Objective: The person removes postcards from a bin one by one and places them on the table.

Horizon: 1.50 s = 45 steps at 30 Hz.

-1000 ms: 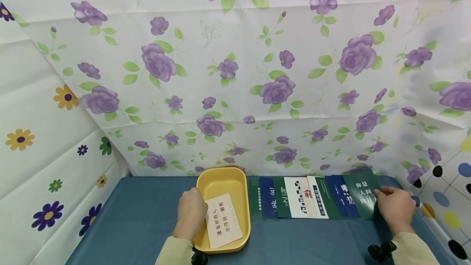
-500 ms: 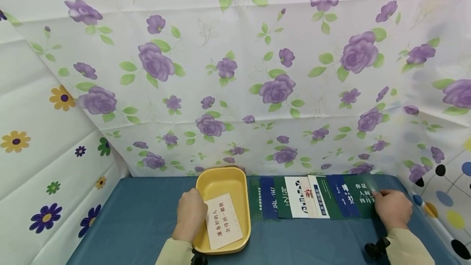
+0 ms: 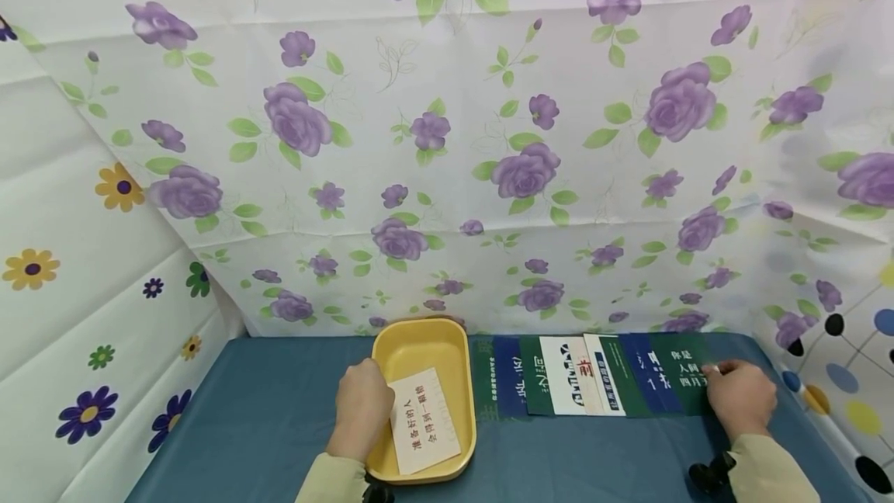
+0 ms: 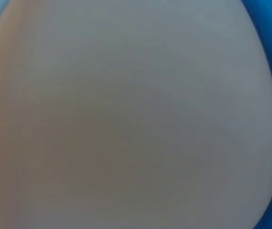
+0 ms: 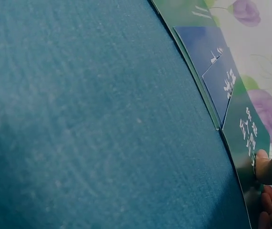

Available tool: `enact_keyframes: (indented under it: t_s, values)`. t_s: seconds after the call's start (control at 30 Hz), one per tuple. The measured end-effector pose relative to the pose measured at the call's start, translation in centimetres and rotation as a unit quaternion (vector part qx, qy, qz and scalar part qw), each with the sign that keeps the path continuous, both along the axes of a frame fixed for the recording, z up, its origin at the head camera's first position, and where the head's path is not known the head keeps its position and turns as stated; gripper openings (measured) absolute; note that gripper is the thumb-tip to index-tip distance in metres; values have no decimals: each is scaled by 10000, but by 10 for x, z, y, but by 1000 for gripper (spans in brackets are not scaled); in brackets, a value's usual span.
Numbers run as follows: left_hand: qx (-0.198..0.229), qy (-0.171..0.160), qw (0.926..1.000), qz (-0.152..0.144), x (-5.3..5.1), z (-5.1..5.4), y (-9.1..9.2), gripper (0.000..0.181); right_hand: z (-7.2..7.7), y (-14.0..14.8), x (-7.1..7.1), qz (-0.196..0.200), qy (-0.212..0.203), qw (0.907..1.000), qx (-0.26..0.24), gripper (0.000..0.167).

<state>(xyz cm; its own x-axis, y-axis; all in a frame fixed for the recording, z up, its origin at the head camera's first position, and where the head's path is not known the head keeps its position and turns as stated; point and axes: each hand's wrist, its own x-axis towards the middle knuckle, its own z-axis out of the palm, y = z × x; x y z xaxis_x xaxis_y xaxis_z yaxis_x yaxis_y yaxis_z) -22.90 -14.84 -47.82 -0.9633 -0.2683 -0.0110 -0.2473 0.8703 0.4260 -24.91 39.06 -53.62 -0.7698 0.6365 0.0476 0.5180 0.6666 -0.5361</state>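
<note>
At the right end of a row of overlapping cards lies a dark green card with white writing. My right hand pinches its right edge, and the thumb shows on top of the card in the right wrist view. My left hand grips the left rim of a yellow tray, its fingertips hidden. Inside the tray, a white card with dark writing lies tilted. In the left wrist view a pale blurred surface covers nearly everything, so nothing of the grip shows there.
The row runs from the tray's right side: a blue card, a white card and several green and blue ones. All lie on a blue-green tabletop. Flowered sheets stand behind and at both sides.
My right hand has moved slightly left and down with the dark green card, which was tilted and now lies straight in line with the row. The left hand and tray stay put.
</note>
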Motion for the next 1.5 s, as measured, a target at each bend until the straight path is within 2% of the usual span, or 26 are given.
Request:
enact_keyframes:
  t_s: [0.23,0.5,0.7,0.83,0.9,1.03,1.17,1.23,1.37,1.43,1.5]
  values:
    - [-1,-59,10000,8,-1,-1,0,14,-4,1,-2,-33,16,9999,112,38]
    - [17,-131,9999,34,-1,0,1,16,-4,3,-2,48,-164,9998,-91,42]
    - [-13,-122,9999,-23,-2,-2,0,16,0,5,-1,252,-379,9985,-304,58]
    - [-55,-94,9999,-35,-3,-2,-1,15,5,1,-2,196,-459,9979,-417,68]
    - [-60,-93,9999,-34,-3,-2,-1,14,9,-6,-2,37,-424,9978,-508,70]
    - [-74,-57,9999,-49,-3,-3,0,14,21,-34,-1,-37,104,9984,-553,67]
    - [-92,19,9999,-66,-3,-2,-1,14,35,-72,-4,434,754,9953,-433,59]
    - [-63,6,9999,-79,-3,-1,-1,14,43,-92,-6,749,1087,9907,-328,53]
    - [-33,-56,9999,-94,-3,-1,-1,15,56,-132,-8,1510,1786,9723,-38,39]
    - [-43,-61,9999,-90,-3,-1,0,15,62,-153,-7,1907,1922,9626,35,39]
    - [-53,-48,9999,-91,-3,-2,0,15,67,-174,-5,2221,1886,9566,20,41]
